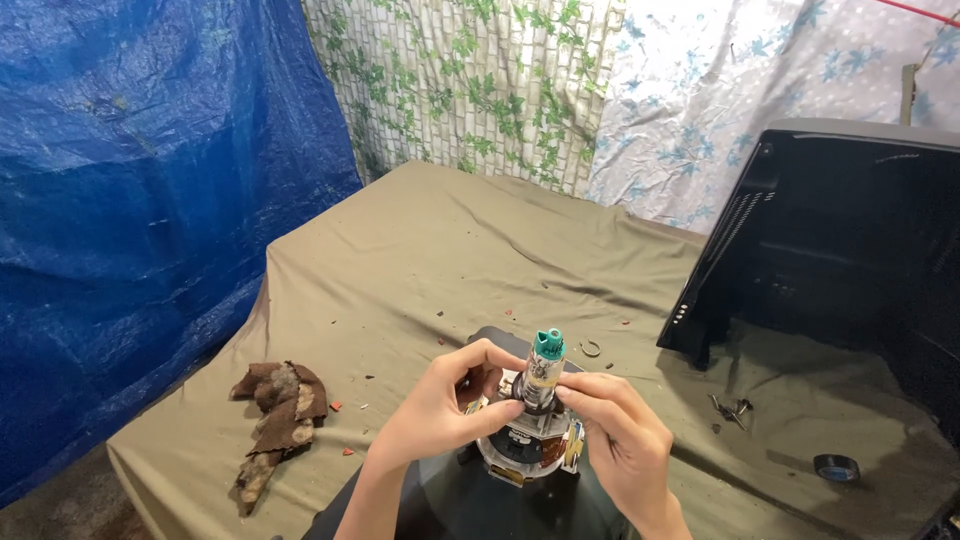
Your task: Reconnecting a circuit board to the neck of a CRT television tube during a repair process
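The glass tube (500, 500) is steadied while its neck assembly (541, 385) is pinched by the left hand (445, 405) and right hand (615, 425), apparently for careful loosening.

Two hands (440, 405), one rag (278, 408), one tape roll (836, 467)

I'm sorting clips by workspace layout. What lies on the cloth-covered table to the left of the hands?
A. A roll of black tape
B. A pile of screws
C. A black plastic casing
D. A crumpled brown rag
D: a crumpled brown rag lies on the table, left of the left hand; tape, casing and screws are on the right.
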